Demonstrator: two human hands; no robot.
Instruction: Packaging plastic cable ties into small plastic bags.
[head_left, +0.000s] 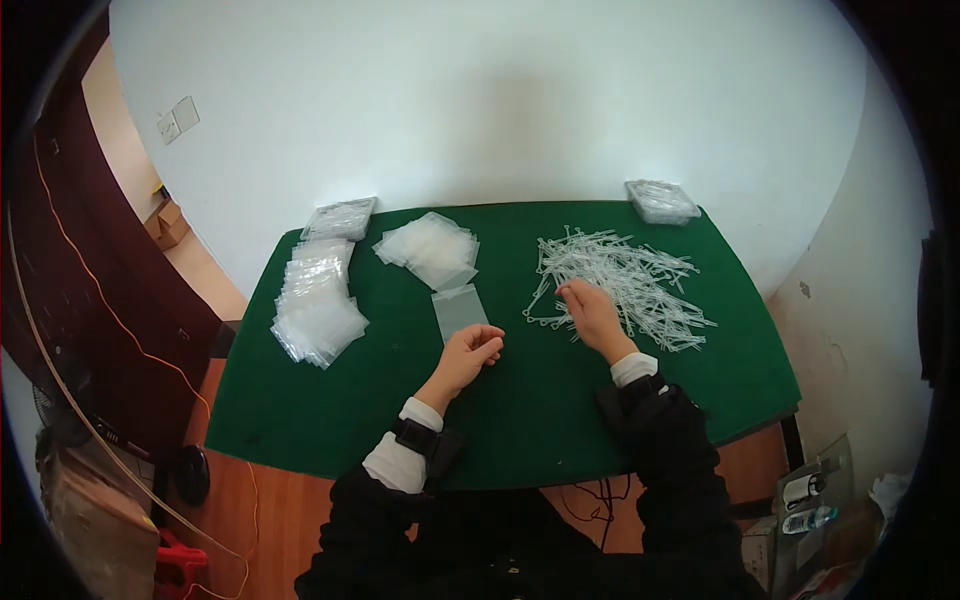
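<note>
My left hand [468, 362] is closed, thumb and fingertips drawn together, over the near end of a single clear plastic bag [458, 308] lying flat. Whether anything is between those fingers cannot be made out. At the left edge of a loose pile of thin clear plastic sticks with ringed ends [640, 280], my right hand [594, 314] is closed in a pinch. What its fingertips grip is too small to tell. Beyond the single bag lies a heap of similar clear bags [430, 248].
A fanned row of glossy clear bags [318, 310] covers the left of the green tabletop [330, 420]. Behind it sits a filled clear packet [340, 218]; another packet [662, 202] stands at the far right corner. A white wall [500, 110] borders the far edge.
</note>
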